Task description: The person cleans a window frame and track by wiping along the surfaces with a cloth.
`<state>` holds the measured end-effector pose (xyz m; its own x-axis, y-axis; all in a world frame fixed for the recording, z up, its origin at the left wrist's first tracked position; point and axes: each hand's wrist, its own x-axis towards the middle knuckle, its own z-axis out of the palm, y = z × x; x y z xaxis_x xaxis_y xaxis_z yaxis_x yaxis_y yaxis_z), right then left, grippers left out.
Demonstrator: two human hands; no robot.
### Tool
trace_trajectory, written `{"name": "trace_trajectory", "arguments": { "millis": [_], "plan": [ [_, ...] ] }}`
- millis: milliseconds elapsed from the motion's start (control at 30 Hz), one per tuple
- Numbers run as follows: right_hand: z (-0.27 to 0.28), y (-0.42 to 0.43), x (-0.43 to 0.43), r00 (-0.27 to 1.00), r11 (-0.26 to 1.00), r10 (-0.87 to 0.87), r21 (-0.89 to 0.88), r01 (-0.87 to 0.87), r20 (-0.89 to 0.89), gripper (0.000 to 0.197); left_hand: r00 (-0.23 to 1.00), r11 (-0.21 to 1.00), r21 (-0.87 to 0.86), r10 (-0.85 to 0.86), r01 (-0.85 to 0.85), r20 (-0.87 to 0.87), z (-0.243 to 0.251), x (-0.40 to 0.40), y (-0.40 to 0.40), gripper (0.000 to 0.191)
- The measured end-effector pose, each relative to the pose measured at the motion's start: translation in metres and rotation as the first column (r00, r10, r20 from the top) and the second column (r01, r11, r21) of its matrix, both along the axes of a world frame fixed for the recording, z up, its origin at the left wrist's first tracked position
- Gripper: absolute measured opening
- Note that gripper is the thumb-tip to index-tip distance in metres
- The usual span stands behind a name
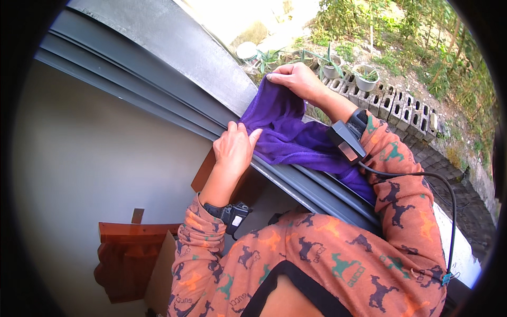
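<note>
A purple cloth point(289, 134) lies in folds over the grey metal window track point(313, 186), and its far end trails towards my right forearm. My right hand point(299, 81) pinches the raised upper corner between thumb and fingers, over the outer side of the sill. My left hand point(235, 148) rests at the cloth's left edge, its fingertips on the cloth and the rail; the tips are partly hidden in the folds. Each wrist wears a black strap with a small device, and a cable runs from the right one.
The grey frame point(170, 43) slants away to the upper left. Outside are potted plants point(365, 77) on hollow blocks point(396, 107) and greenery. Indoors, a carved reddish-brown wooden piece point(126, 261) stands by the pale wall at lower left.
</note>
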<state>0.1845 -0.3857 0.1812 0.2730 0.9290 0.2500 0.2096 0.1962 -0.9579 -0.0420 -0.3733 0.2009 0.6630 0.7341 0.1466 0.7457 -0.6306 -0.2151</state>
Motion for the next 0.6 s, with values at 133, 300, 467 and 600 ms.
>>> {"name": "trace_trajectory", "arguments": {
  "millis": [133, 300, 467, 600],
  "plan": [
    [0.001, 0.000, -0.003, 1.000, 1.000, 0.004, 0.012, -0.004, 0.007, 0.029, 0.983, 0.934, -0.325, 0.100, -0.146, -0.152, 0.029, 0.010, 0.010, 0.074],
    [-0.003, 0.007, -0.005, 0.999, 0.999, 0.051, 0.005, -0.051, 0.010, 0.028, 0.994, 0.924, -0.372, -0.054, 0.087, 0.099, 0.011, -0.015, 0.018, 0.076],
    [-0.007, 0.008, -0.007, 1.000, 0.999, 0.030, -0.031, -0.030, -0.007, 0.028, 0.954, 0.574, -0.791, 0.051, 0.213, 0.294, 0.002, -0.024, 0.006, 0.068],
    [-0.011, 0.013, -0.005, 0.999, 0.999, 0.047, -0.018, -0.048, -0.025, 0.026, 0.990, 0.862, -0.489, -0.138, 0.134, 0.028, 0.015, -0.015, -0.021, 0.070]
  ]
}}
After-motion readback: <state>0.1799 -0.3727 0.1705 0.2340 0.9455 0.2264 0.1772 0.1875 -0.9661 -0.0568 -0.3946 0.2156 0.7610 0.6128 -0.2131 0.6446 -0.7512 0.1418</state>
